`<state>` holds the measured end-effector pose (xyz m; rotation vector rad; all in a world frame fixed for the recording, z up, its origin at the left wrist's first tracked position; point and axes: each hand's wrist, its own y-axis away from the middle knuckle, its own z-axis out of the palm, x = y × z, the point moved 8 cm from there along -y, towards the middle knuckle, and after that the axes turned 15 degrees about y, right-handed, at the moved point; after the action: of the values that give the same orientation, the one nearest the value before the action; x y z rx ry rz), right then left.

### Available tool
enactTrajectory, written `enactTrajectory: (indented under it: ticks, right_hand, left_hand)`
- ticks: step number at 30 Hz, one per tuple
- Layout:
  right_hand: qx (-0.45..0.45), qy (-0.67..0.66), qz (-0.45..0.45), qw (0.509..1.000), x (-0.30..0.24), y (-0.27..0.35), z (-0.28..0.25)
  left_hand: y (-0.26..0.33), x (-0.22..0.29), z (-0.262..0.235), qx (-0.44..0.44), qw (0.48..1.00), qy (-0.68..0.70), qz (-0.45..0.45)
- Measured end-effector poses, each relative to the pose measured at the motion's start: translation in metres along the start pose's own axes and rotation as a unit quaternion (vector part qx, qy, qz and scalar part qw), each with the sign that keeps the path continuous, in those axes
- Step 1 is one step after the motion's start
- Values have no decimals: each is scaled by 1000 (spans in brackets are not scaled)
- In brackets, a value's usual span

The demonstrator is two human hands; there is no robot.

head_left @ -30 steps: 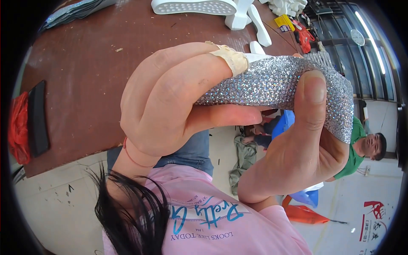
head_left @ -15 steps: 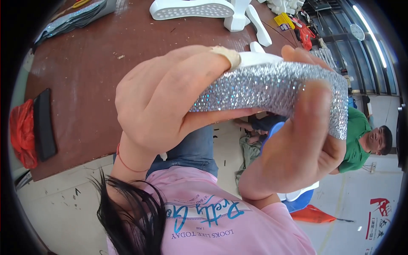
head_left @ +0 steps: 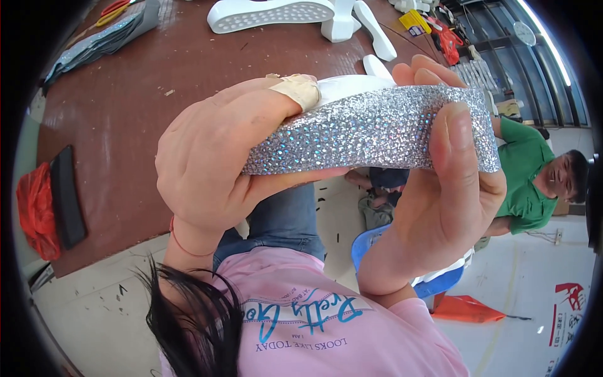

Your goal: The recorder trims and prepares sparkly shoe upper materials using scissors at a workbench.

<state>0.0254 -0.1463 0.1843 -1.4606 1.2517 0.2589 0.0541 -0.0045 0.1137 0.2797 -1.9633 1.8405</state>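
Up close, a white shoe sole (head_left: 355,85) is held between my two hands, its side covered by a silver glitter strip (head_left: 352,135). My left hand (head_left: 204,154) grips one end, fingers over the top and thumb along the lower edge. Beige tape (head_left: 298,90) wraps one of its fingertips. At the other end my right hand (head_left: 449,201) is closed round the sole, its thumb pressing flat on the glitter face. Its other fingers are partly hidden behind the sole. Most of the white part is hidden by the strip and my left fingers.
On the brown table (head_left: 119,144) lie white soles (head_left: 270,17), a stack of glittery grey strips (head_left: 103,44), scissors (head_left: 113,12), a yellow box (head_left: 414,22), a black block (head_left: 67,198) and a red plastic bag (head_left: 36,213). Beyond my right arm are a blue chair (head_left: 364,244) and a person in green (head_left: 527,182).
The sole and both hands have shifted slightly left in view, and the strip's right end has tilted up. My right thumb, blurred before, now rests sharp on the strip. Both hands keep their grip.
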Motion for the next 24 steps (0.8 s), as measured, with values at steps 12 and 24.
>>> enactTrajectory:
  ticks: [12, 24]
  right_hand:
    - [54, -27, -39, 997, 5, 0, 5]
    - [41, -26, -157, 986, -26, 2, 34]
  left_hand:
    - [-3, 1, -9, 31, 999, 27, 0]
    - [-11, 30, -29, 105, 991, -65, 41]
